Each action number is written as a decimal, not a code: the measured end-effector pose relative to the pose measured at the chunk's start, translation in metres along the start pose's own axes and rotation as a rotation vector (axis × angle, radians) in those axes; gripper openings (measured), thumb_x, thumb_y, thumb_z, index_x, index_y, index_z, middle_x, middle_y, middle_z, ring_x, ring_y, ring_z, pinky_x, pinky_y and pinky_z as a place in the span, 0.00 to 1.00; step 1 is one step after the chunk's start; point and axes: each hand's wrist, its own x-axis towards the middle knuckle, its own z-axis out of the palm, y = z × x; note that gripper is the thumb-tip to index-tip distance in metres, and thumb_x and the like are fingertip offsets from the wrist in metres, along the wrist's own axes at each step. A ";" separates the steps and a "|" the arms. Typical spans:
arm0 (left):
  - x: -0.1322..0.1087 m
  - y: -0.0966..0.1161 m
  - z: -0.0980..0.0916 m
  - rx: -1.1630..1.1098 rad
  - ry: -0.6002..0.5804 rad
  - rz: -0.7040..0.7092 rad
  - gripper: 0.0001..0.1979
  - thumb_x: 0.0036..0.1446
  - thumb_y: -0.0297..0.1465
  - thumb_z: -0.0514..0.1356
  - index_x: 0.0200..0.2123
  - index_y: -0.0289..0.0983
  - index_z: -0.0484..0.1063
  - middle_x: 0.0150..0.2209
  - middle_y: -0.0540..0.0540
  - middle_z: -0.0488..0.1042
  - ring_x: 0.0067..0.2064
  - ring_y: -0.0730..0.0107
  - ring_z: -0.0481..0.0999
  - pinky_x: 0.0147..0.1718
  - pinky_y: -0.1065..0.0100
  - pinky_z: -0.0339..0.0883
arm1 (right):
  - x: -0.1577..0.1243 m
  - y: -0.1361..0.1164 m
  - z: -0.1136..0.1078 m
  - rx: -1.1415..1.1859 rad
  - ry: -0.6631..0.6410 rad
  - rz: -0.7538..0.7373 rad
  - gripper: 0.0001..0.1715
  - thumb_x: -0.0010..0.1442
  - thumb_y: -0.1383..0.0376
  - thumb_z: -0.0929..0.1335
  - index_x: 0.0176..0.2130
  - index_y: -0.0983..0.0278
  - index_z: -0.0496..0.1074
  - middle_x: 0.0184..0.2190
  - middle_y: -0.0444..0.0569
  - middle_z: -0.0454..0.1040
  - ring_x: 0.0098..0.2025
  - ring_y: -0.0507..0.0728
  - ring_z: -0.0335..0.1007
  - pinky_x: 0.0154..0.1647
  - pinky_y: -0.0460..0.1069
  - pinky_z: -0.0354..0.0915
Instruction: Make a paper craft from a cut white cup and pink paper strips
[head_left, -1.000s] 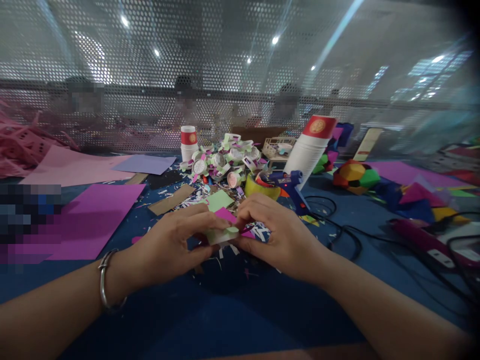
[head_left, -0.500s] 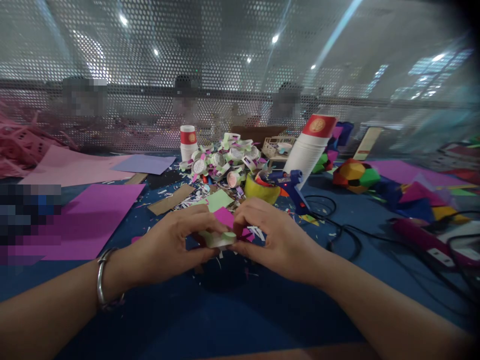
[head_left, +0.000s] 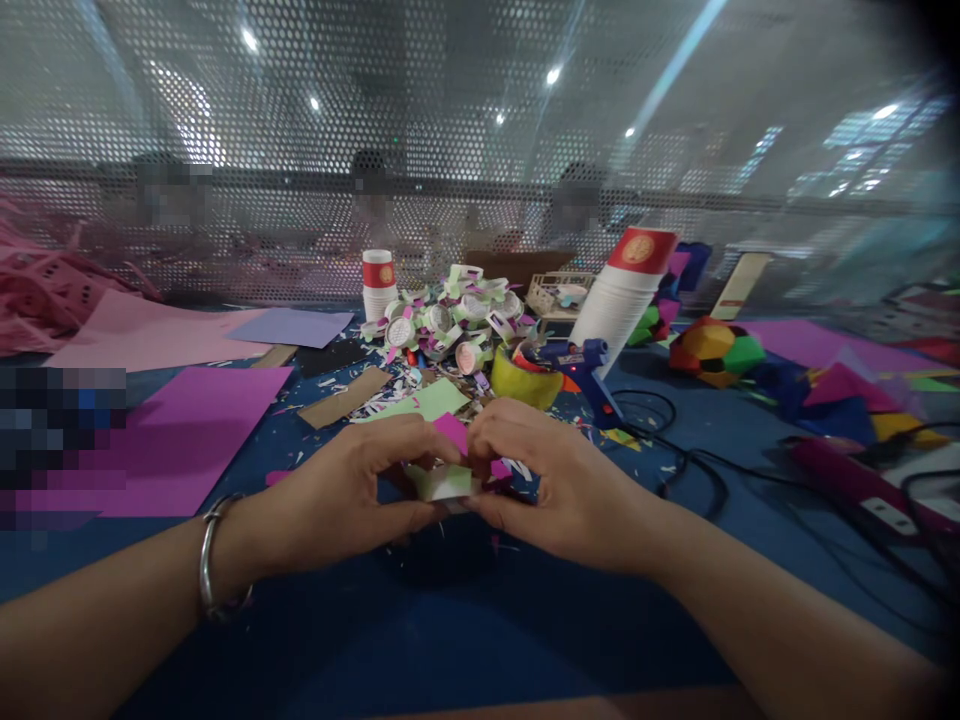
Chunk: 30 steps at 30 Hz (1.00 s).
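Note:
Both my hands meet at the middle of the table over a small white and pale green paper piece (head_left: 444,483). My left hand (head_left: 352,485) pinches it from the left, thumb below and fingers above. From the right, my right hand (head_left: 551,480) grips its other end between thumb and bent fingers. The fingers partly hide the piece. Behind it lie a green paper sheet (head_left: 429,400) and a magenta paper scrap (head_left: 452,432). Farther back rises a pile of small white, green and purple paper crafts (head_left: 442,318).
A blue hot glue gun (head_left: 577,362) rests on a yellow holder (head_left: 517,380), its black cable running right to a power strip (head_left: 870,490). Stacked paper cups (head_left: 615,300) lean behind. Magenta paper (head_left: 202,430) lies left. Colourful paper balls (head_left: 716,350) sit at right.
The paper piece has tilted between my fingers, so more of its side shows. My fingers have shifted slightly around it; both hands still hold it.

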 end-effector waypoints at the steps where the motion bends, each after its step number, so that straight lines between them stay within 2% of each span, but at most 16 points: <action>1: 0.000 0.000 0.000 -0.003 -0.004 -0.005 0.11 0.58 0.31 0.64 0.46 0.40 0.72 0.39 0.48 0.75 0.36 0.71 0.75 0.31 0.71 0.70 | 0.000 0.000 0.000 -0.004 -0.008 0.000 0.09 0.56 0.69 0.70 0.32 0.63 0.64 0.36 0.49 0.67 0.39 0.57 0.62 0.40 0.52 0.61; 7: 0.000 0.000 -0.005 0.024 -0.098 -0.017 0.08 0.56 0.27 0.65 0.41 0.39 0.74 0.38 0.49 0.74 0.37 0.72 0.74 0.36 0.70 0.69 | 0.000 0.001 0.003 -0.005 -0.079 -0.003 0.08 0.56 0.66 0.72 0.32 0.65 0.67 0.32 0.47 0.67 0.35 0.55 0.61 0.36 0.50 0.59; 12: 0.002 0.003 -0.006 0.025 -0.115 0.030 0.06 0.57 0.26 0.65 0.38 0.40 0.74 0.37 0.51 0.75 0.40 0.71 0.73 0.40 0.69 0.66 | 0.000 0.003 0.005 0.012 -0.077 0.007 0.10 0.56 0.65 0.73 0.31 0.66 0.67 0.31 0.46 0.68 0.34 0.54 0.61 0.34 0.49 0.58; 14: 0.002 0.003 -0.006 -0.008 -0.098 0.026 0.06 0.57 0.26 0.65 0.38 0.40 0.74 0.37 0.51 0.75 0.40 0.72 0.73 0.39 0.69 0.67 | 0.000 0.003 0.004 0.035 -0.068 0.019 0.10 0.56 0.66 0.73 0.30 0.65 0.67 0.30 0.45 0.68 0.33 0.53 0.61 0.34 0.48 0.58; 18: 0.001 0.000 -0.002 -0.213 -0.041 -0.084 0.09 0.56 0.28 0.66 0.41 0.38 0.73 0.39 0.49 0.73 0.37 0.72 0.74 0.35 0.71 0.70 | 0.000 0.001 0.001 0.125 -0.036 0.103 0.09 0.56 0.68 0.72 0.31 0.64 0.67 0.29 0.42 0.69 0.31 0.51 0.63 0.33 0.46 0.61; 22: 0.002 -0.003 0.000 -0.362 -0.005 -0.160 0.11 0.56 0.28 0.65 0.43 0.38 0.69 0.39 0.49 0.70 0.36 0.73 0.73 0.32 0.72 0.71 | 0.003 -0.001 -0.003 0.188 0.029 0.165 0.11 0.57 0.63 0.73 0.35 0.63 0.67 0.31 0.43 0.69 0.32 0.51 0.65 0.33 0.46 0.62; 25: 0.004 -0.004 -0.001 -0.422 0.016 -0.166 0.15 0.56 0.26 0.64 0.46 0.39 0.67 0.38 0.49 0.70 0.37 0.72 0.73 0.34 0.71 0.71 | 0.003 -0.001 -0.004 0.223 0.064 0.188 0.13 0.57 0.60 0.73 0.37 0.63 0.67 0.33 0.45 0.70 0.35 0.52 0.66 0.35 0.47 0.64; 30: 0.007 -0.006 -0.003 -0.493 0.051 -0.149 0.09 0.56 0.26 0.64 0.38 0.38 0.67 0.34 0.51 0.70 0.35 0.74 0.72 0.34 0.72 0.69 | 0.000 -0.001 -0.002 0.301 0.095 0.187 0.16 0.58 0.60 0.73 0.41 0.63 0.66 0.35 0.45 0.70 0.35 0.52 0.66 0.35 0.47 0.66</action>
